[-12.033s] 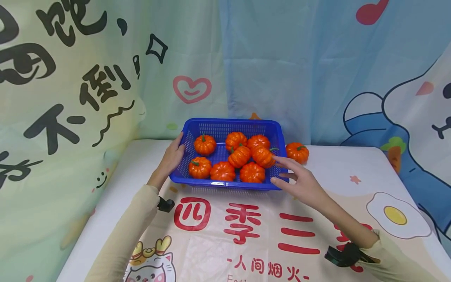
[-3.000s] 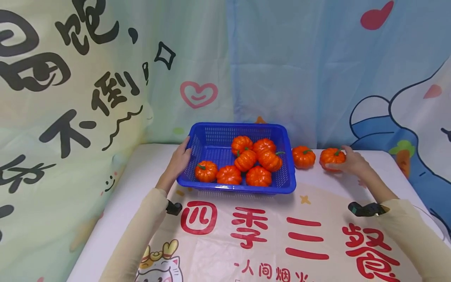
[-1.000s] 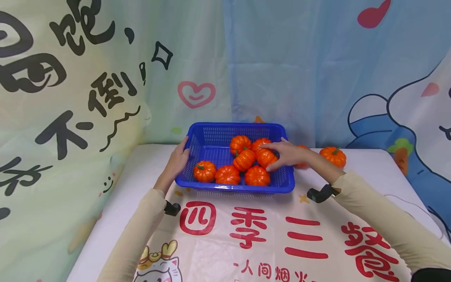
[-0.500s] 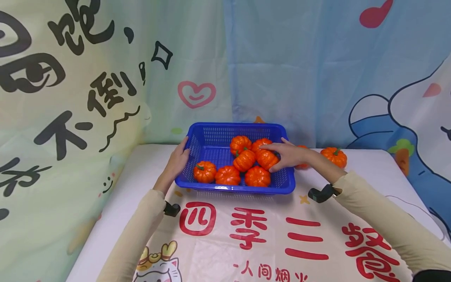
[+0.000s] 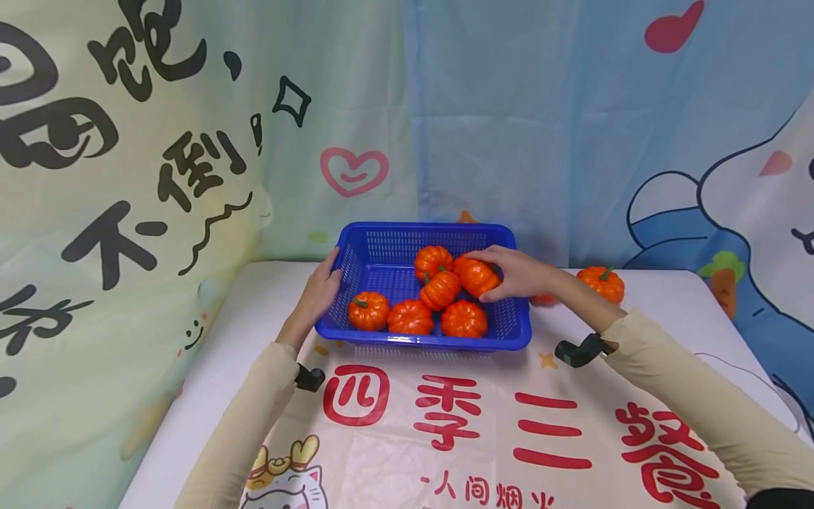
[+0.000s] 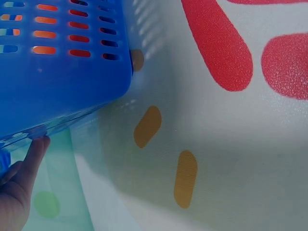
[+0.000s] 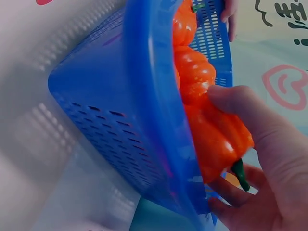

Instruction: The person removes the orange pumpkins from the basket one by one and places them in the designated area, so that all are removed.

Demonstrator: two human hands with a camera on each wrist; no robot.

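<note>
My right hand pinches an orange toy pumpkin between thumb and fingers, at the right side of a blue plastic basket. The right wrist view shows this pumpkin just inside the rim, its green stem pointing toward my palm. My left hand holds the basket by its left rim; in the left wrist view its fingertips touch the basket's outside. Several more pumpkins lie inside, among them one at the front left. Another, behind the held one, is partly covered by my right hand.
Right of the basket, two pumpkins rest on the white table: one in plain sight, one mostly hidden behind my right hand. A printed cloth with red characters covers the front. A patterned curtain hangs behind.
A pumpkin from the basket's back left went onto the table at the right, beside another. My right hand then returned to the basket and gripped another pumpkin, now slightly shifted. The left hand stayed.
</note>
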